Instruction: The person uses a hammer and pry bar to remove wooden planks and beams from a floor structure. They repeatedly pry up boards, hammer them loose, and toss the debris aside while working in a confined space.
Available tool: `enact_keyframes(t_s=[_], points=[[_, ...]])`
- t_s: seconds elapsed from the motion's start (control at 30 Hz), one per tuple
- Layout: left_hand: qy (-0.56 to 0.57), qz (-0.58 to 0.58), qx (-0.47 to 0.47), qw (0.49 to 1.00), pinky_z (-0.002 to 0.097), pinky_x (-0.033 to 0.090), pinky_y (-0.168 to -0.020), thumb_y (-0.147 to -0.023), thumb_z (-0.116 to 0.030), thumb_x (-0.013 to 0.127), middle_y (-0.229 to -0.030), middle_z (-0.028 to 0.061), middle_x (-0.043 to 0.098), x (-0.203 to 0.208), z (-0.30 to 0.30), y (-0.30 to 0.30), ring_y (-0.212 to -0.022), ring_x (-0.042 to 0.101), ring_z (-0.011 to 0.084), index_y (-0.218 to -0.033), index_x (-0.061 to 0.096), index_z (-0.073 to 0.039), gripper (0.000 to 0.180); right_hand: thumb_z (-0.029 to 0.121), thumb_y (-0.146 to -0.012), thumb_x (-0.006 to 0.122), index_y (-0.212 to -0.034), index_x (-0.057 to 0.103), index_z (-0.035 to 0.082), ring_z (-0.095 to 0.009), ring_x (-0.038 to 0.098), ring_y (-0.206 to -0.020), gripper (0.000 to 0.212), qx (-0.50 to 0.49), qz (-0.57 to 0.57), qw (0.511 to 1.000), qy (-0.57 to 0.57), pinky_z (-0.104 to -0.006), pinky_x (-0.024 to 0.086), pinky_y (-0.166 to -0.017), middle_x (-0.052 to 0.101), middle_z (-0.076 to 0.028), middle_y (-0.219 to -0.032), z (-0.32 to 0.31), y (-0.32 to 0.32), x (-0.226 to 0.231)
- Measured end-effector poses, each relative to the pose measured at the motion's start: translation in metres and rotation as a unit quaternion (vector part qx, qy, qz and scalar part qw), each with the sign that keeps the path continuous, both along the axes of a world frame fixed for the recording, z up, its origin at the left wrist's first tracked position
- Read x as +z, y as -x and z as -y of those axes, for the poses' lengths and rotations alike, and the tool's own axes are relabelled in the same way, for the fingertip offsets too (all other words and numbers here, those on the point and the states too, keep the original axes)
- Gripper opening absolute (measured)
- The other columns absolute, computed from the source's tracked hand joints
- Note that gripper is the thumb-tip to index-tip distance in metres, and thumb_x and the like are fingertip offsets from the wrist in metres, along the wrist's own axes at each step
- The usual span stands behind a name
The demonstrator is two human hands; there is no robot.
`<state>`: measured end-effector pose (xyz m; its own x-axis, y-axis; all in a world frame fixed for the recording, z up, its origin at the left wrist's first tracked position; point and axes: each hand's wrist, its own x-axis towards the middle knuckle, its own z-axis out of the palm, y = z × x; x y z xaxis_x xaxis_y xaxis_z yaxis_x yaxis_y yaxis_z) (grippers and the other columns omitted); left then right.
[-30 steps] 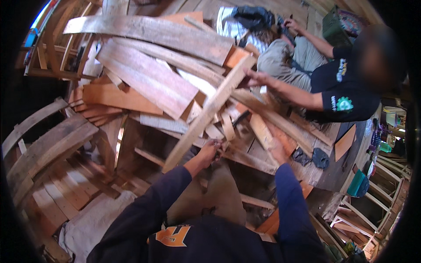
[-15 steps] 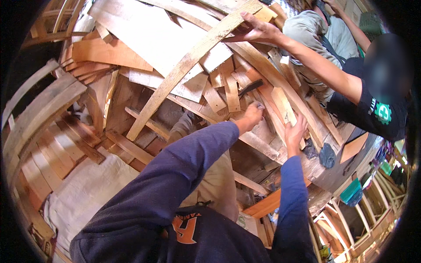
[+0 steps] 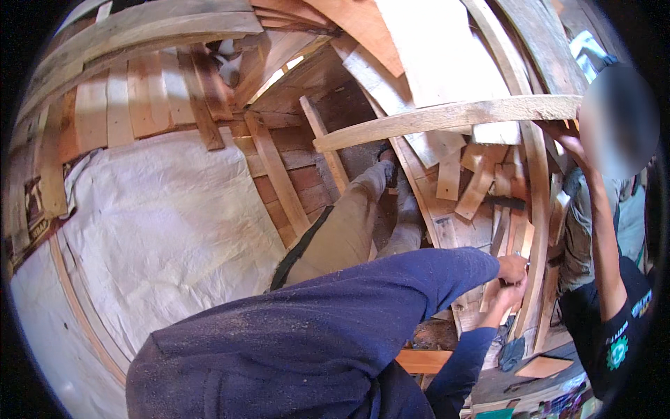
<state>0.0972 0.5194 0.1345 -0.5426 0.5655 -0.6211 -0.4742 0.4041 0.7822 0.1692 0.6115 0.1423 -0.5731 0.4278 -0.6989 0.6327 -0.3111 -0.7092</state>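
My left hand [image 3: 513,268] is closed at the right of the view, with a small glinting tip at its fingers that I cannot make out. Close against it, my right hand [image 3: 510,296] has its fingers drawn together, and what they pinch is hidden. Both hands are over a pale wooden strip [image 3: 520,239] that lies among narrow boards. Just beyond them is a dark, bar-like tool [image 3: 504,202]. A co-worker's hand [image 3: 571,140] supports the right end of a long curved timber [image 3: 447,121], which spans across in front of me.
Short wood offcuts [image 3: 449,176] lie beyond my hands. A curved timber rib [image 3: 536,181] runs along the right side. To the left a white sheet [image 3: 174,223] covers the planks. My legs [image 3: 349,223] stand between frame timbers, and a dark cloth bundle [image 3: 511,354] lies nearer on the right.
My view has swung to the left, so the scene sits further right. My right hand has left the wooden strip and come together with my left. The co-worker still holds the curved timber.
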Motion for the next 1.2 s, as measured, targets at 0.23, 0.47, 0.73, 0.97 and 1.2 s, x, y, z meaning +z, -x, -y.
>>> enact_keyframes(t_s=[0.23, 0.47, 0.73, 0.97, 1.2], points=[[-0.048, 0.001, -0.050, 0.998, 0.0450, 0.046, -0.092, -0.085, -0.026, 0.051, -0.116, 0.0233, 0.060, 0.025, 0.017, 0.020, -0.109, 0.057, 0.0375, -0.118, 0.058, -0.003, 0.041, 0.028, -0.096, 0.041, -0.117, 0.053, 0.004, -0.019, 0.056, -0.088, 0.034, 0.013, 0.097, 0.994, 0.056, -0.0316, 0.049, -0.076, 0.056, -0.009, -0.103, -0.038, -0.001, -0.012], [-0.068, 0.005, 0.002, 0.998, 0.0429, 0.040, -0.101, -0.083, -0.018, 0.055, -0.123, 0.0255, 0.055, 0.036, 0.062, 0.021, -0.116, 0.053, 0.0374, -0.127, 0.050, 0.000, 0.049, 0.019, -0.091, 0.053, -0.105, 0.056, 0.004, -0.019, 0.060, -0.082, 0.021, -0.042, 0.097, 0.994, 0.008, -0.0327, 0.053, -0.067, 0.057, -0.009, -0.093, -0.025, 0.022, -0.022], [-0.084, -0.077, 0.000, 0.993, 0.0343, 0.046, -0.088, -0.093, -0.018, 0.053, -0.102, 0.0137, 0.062, 0.149, 0.196, 0.073, -0.097, 0.059, 0.0210, -0.110, 0.057, 0.002, 0.026, 0.014, -0.082, 0.065, -0.103, 0.057, -0.004, -0.017, 0.057, -0.047, 0.029, 0.022, 0.152, 0.954, -0.257, -0.0299, 0.046, -0.039, 0.061, -0.010, -0.068, 0.005, 0.042, -0.015], [-0.261, -0.459, 0.196, 0.826, 0.0304, 0.048, -0.076, -0.081, -0.011, 0.069, -0.097, 0.0099, 0.060, 0.390, 0.272, 0.158, -0.085, 0.059, 0.0153, -0.118, 0.052, -0.001, 0.041, 0.024, -0.078, 0.067, -0.123, 0.047, -0.004, -0.031, 0.061, -0.088, 0.056, 0.069, 0.133, 0.902, -0.404, -0.0388, 0.047, -0.080, 0.060, -0.020, -0.094, 0.017, 0.017, 0.016], [-0.173, -0.721, 0.118, 0.661, 0.0305, 0.048, -0.076, -0.081, -0.009, 0.068, -0.097, 0.0101, 0.060, 0.499, 0.317, 0.211, -0.086, 0.059, 0.0160, -0.117, 0.053, 0.000, 0.040, 0.016, -0.080, 0.067, -0.120, 0.054, -0.001, -0.032, 0.058, -0.104, 0.046, 0.065, 0.042, 0.883, -0.462, -0.0397, 0.044, -0.092, 0.063, -0.020, -0.107, 0.026, -0.008, 0.007]])
